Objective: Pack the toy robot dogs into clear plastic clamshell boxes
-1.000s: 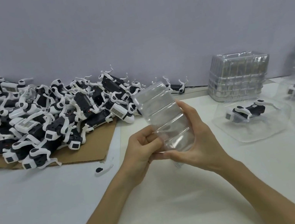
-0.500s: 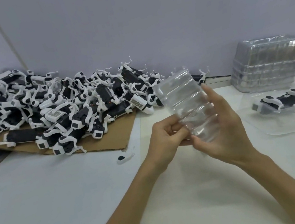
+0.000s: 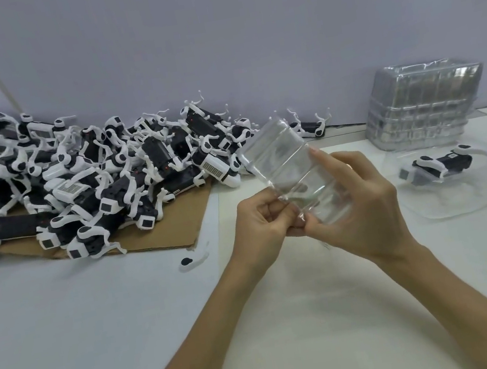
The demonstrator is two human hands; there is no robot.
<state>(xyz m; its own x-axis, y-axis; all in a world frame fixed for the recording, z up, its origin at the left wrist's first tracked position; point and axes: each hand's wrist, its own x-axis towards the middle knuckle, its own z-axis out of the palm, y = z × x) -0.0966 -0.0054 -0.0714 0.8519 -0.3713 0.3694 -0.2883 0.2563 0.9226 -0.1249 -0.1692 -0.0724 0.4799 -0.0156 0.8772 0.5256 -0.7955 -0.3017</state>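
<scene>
Clear clamshell box (image 3: 292, 173) held between both hands, above table.

Looks like a packing bench in a small toy factory or workshop, definitely not somebody's home. There's a huge heap of identical toy robot dogs (image 3: 90, 184) dumped on a cardboard sheet (image 3: 184, 226) at the table's (image 3: 66, 326) far left. A stack of empty clear clamshell boxes (image 3: 423, 109) sits by the far right edge, with one dog (image 3: 445, 165) lying in an open clamshell (image 3: 463, 199) just in front of it. Plain grey wall (image 3: 212, 44) behind.
</scene>
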